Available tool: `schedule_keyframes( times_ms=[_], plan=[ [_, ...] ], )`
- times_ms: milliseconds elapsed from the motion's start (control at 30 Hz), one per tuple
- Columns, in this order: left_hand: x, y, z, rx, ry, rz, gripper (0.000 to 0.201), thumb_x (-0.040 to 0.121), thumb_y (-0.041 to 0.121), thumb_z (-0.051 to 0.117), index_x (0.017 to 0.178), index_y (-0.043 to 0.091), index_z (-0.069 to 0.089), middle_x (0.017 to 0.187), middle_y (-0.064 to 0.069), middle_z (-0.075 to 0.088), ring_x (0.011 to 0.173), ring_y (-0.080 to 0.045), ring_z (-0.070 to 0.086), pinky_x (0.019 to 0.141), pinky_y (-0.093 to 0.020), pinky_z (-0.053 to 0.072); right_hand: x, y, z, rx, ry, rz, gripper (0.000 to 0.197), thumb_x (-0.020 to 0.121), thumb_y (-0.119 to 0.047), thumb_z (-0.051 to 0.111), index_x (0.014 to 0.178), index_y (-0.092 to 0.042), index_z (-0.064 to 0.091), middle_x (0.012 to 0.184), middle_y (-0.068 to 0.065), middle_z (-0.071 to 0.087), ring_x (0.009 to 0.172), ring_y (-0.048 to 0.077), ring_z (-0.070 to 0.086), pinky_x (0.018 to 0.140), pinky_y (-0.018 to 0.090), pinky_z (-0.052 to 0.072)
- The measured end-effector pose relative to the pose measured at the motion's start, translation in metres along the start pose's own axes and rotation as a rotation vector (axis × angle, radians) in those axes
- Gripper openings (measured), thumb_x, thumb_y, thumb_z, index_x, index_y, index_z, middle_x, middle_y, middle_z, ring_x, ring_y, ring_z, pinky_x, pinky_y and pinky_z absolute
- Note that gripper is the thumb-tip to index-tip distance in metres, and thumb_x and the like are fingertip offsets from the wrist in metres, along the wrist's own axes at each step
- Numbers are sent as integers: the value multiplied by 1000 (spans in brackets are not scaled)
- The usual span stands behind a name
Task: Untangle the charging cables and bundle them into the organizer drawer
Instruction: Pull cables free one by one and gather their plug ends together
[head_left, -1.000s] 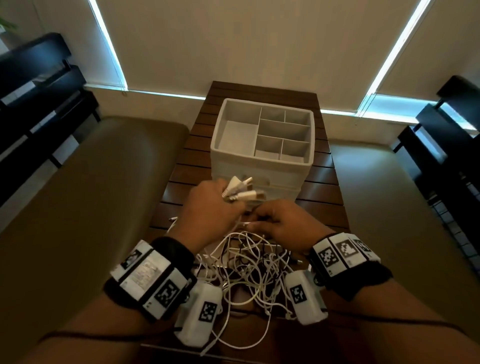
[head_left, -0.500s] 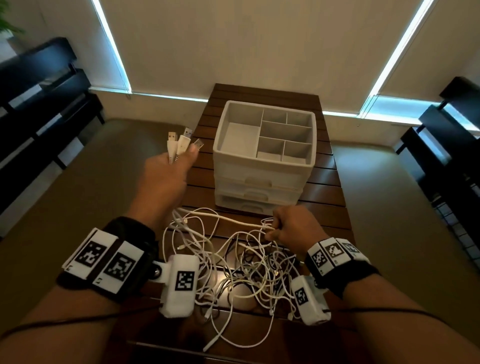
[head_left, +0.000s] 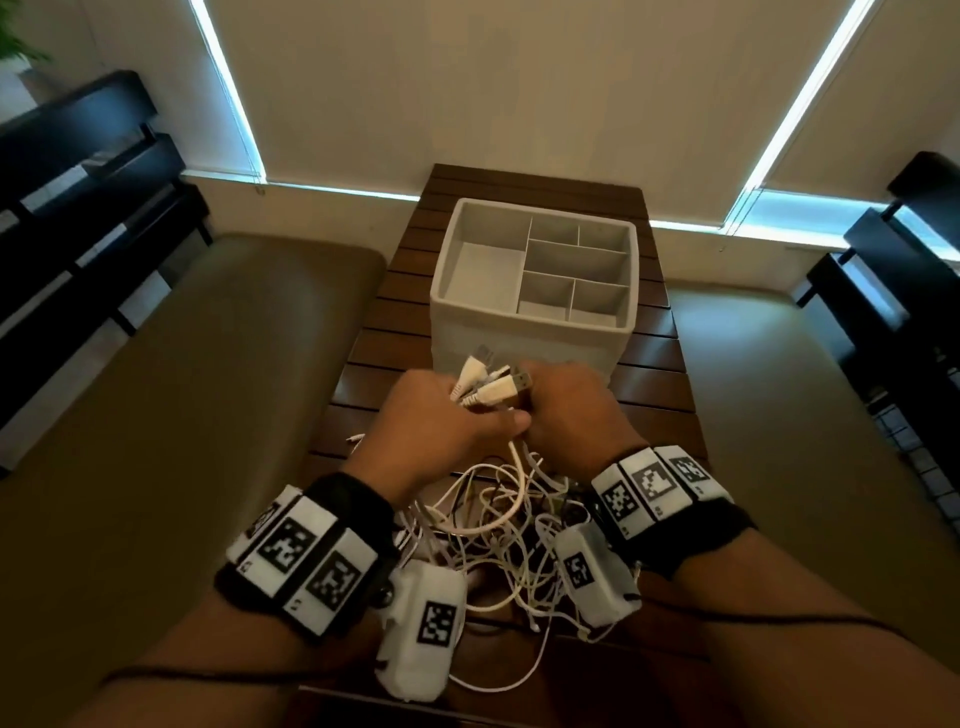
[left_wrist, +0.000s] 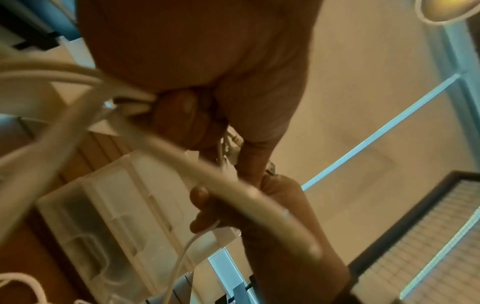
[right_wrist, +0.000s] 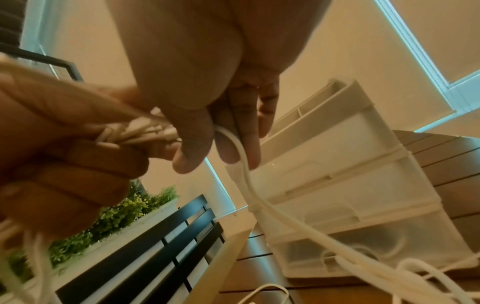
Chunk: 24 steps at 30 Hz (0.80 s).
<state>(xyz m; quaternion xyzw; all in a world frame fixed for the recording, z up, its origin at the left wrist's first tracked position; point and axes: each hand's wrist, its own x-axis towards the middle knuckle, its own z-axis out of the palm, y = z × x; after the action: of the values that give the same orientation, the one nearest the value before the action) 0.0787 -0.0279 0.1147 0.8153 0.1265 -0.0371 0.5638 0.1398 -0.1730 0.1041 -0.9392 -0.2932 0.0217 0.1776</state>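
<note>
Returned from out at the left: my left hand, fist closed on the plug ends, now just in front of the organizer, touching my right hand, whose fingertips pinch one white cable. Tangle: nearer me than the organizer, on the table. Advice, as I judge it: keep the plugs gripped firm and draw that single cable slowly, easing off whenever loops tighten.

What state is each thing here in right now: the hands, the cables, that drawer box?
left hand: grips a bunch of plug ends
right hand: pinches one white cable
plug ends: gathered, sticking up from the fist
cable pile: tangled on the table
organizer: top tray empty, drawers closed
</note>
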Motion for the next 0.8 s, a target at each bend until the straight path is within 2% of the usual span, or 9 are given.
schedule_keyframes(
  times_ms=[133,233,333,400,500,600,667,733,800],
  plan=[
    [4,-5,-2,174,-29,-7,9,73,17,81,72,12,74,57,3,65,44,-3,53,43,-16,38,-5,0,7,34,8,-27,28,83,-28,69,108,-16,67,101,5,72,93,23,66,83,37,52],
    [9,-4,-8,495,22,80,14,79,20,73,68,13,68,59,-1,60,53,-15,55,43,-21,32,-7,11,10,284,-40,-46,23,83,-26,71,101,-12,66,94,2,70,87,17,63,77,36,51],
    [10,-6,-18,609,113,126,11,81,22,73,75,15,67,64,0,59,62,-21,57,50,-27,36,-7,24,7,364,-203,-23,7,91,-22,62,93,-16,60,83,-7,59,77,7,54,72,26,44],
    [7,-6,-26,620,180,144,9,84,21,72,81,12,68,66,-2,61,64,-23,59,54,-29,41,-8,40,11,322,-350,43,5,94,-21,58,91,-17,60,81,-5,61,75,8,55,70,21,43],
    [5,-4,-43,570,271,116,11,86,18,71,88,7,69,70,-7,63,64,-25,61,56,-32,49,-15,63,22,235,-503,137,9,92,-21,58,86,-16,61,86,3,67,80,15,61,76,33,49],
    [1,-6,-54,641,279,22,10,86,16,69,86,6,66,70,-5,57,70,-29,59,61,-34,47,-18,64,14,280,-304,178,10,93,-21,58,84,-19,63,82,-2,66,79,13,62,75,33,50],
    [-4,-7,-49,644,359,-3,8,87,15,66,88,15,58,72,0,50,75,-27,57,64,-32,44,-12,53,2,240,-176,102,9,93,-17,58,91,-17,66,83,-3,65,79,12,60,75,29,47],
    [-12,-2,-34,475,456,46,20,89,12,64,103,20,52,82,4,51,76,-21,57,67,-31,48,-3,38,-5,124,-194,7,13,91,-15,58,98,-17,68,88,-2,67,82,14,60,78,32,49],
    [-18,8,-13,282,475,146,33,87,7,65,114,21,52,89,6,55,70,-9,56,61,-14,48,4,21,-5,65,-240,-46,13,90,-15,58,96,-18,69,86,1,68,80,17,61,76,33,52]
  ],
)
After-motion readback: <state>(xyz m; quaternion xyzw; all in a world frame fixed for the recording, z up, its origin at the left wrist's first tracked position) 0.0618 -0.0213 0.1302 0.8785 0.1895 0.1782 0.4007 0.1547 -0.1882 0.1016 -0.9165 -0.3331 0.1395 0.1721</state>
